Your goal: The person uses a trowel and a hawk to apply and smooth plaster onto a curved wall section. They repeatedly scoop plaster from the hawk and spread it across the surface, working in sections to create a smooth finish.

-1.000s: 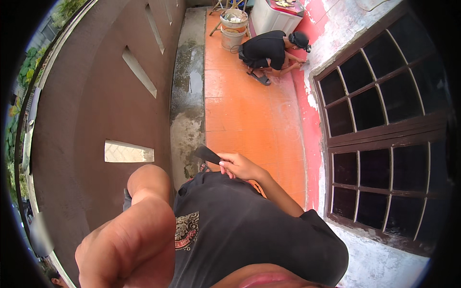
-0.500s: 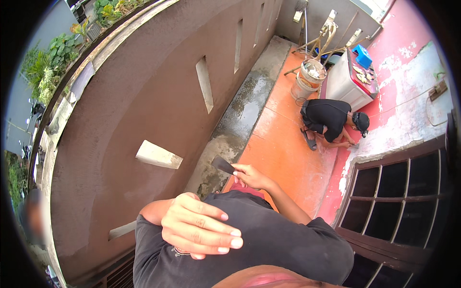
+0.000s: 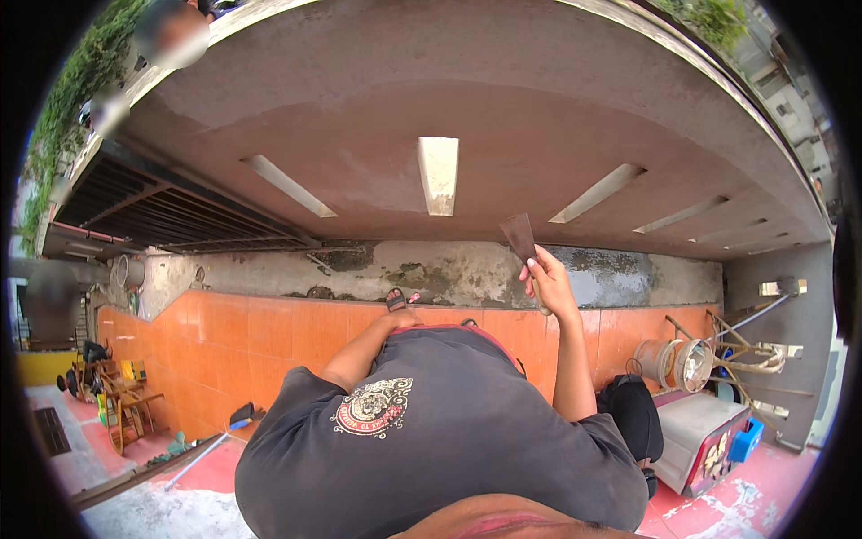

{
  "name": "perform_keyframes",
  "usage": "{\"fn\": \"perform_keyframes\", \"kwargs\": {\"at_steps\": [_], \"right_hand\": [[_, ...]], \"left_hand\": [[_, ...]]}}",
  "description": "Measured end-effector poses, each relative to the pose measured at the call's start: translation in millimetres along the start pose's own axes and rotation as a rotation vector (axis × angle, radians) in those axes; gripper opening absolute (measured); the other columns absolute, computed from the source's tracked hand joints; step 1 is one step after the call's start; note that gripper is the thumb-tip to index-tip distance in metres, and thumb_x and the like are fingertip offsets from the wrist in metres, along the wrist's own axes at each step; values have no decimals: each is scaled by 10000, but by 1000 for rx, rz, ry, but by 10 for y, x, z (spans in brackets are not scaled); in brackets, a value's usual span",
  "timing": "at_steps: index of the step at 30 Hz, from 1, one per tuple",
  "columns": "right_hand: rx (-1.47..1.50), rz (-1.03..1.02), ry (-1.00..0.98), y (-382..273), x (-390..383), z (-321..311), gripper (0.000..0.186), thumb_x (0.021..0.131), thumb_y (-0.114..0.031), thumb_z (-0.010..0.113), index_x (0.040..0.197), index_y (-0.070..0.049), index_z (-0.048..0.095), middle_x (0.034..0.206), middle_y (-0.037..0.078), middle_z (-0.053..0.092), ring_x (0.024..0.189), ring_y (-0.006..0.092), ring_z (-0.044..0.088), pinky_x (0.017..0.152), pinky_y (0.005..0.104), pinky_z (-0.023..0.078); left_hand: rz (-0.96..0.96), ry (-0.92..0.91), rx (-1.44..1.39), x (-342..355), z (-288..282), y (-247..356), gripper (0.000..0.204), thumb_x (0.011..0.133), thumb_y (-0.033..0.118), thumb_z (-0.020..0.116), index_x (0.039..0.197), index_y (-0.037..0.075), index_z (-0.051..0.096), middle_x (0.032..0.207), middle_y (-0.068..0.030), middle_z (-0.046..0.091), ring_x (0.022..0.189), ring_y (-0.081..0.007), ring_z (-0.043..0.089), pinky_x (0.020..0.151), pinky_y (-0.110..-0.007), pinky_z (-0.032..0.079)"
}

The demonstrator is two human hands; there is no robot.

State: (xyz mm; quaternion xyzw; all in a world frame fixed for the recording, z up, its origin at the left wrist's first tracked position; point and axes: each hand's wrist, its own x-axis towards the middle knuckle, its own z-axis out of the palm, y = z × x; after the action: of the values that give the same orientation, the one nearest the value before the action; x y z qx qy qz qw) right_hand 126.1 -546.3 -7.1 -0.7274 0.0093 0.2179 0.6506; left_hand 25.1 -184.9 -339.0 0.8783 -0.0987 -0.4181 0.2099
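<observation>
My right hand (image 3: 549,280) is wrapped round the handle of a scraper (image 3: 518,235), whose flat dark blade points up and away from me toward the brown wall. That hand is out in front, right of my body, and the blade looks apart from the wall. Down at my waist, my left hand (image 3: 402,318) rests close to the hem of my dark shirt. Its fingers are too small and partly hidden to make out.
Ahead stands a brown wall (image 3: 359,117) with slanted slots. A wet concrete strip (image 3: 467,269) borders the orange tiled floor (image 3: 224,332). Right: a crouching person in black (image 3: 633,413), buckets (image 3: 691,364), a white box (image 3: 687,436). Left: a broom (image 3: 202,458), a wooden chair (image 3: 130,404).
My view has swung left, so the wall now lies ahead and the crouching person is at the lower right. My left hand has dropped from my chest to my waist; the scraper is held higher.
</observation>
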Motion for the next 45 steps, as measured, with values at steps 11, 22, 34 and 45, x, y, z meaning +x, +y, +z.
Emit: {"fn": "perform_keyframes", "kwargs": {"at_steps": [11, 22, 34, 45], "right_hand": [[-245, -175, -638, -710, 714, 2188, 432, 1087, -157, 485, 1512, -86, 516, 788, 24, 629, 594, 91, 570, 562, 269, 512], [281, 139, -646, -688, 1075, 4216, 176, 1037, -57, 486, 1198, -32, 552, 878, 69, 622, 696, 148, 624, 557, 293, 540], [874, 259, -816, -1314, 1346, 5041, 581, 1077, -125, 449, 1624, -171, 257, 1118, 137, 638, 644, 162, 564, 446, 251, 461], [940, 413, -890, -1857, 1990, 4860, 621, 1057, -114, 430, 1613, -341, 275, 726, 18, 440, 420, 90, 353, 357, 218, 329]], "left_hand": [[-165, 3, -289, -1638, -356, -527, 595, 910, 521, 610, 1140, -9, 748, 1107, -246, 740, 1118, -417, 670, 1017, -437, 495], [154, 457, -1048, -3091, -2008, -1816, 420, 1056, 374, 585, 1301, 34, 615, 1064, -91, 740, 914, -164, 708, 818, -346, 553], [968, 535, -2119, -2926, -3389, -1598, 505, 1077, 388, 540, 1420, 19, 509, 1334, -129, 646, 1247, -256, 627, 1032, -423, 553], [738, 906, -2267, -2633, -4406, -1309, 383, 988, 422, 705, 1085, 64, 609, 903, -79, 650, 840, -191, 649, 787, -360, 565]]}}
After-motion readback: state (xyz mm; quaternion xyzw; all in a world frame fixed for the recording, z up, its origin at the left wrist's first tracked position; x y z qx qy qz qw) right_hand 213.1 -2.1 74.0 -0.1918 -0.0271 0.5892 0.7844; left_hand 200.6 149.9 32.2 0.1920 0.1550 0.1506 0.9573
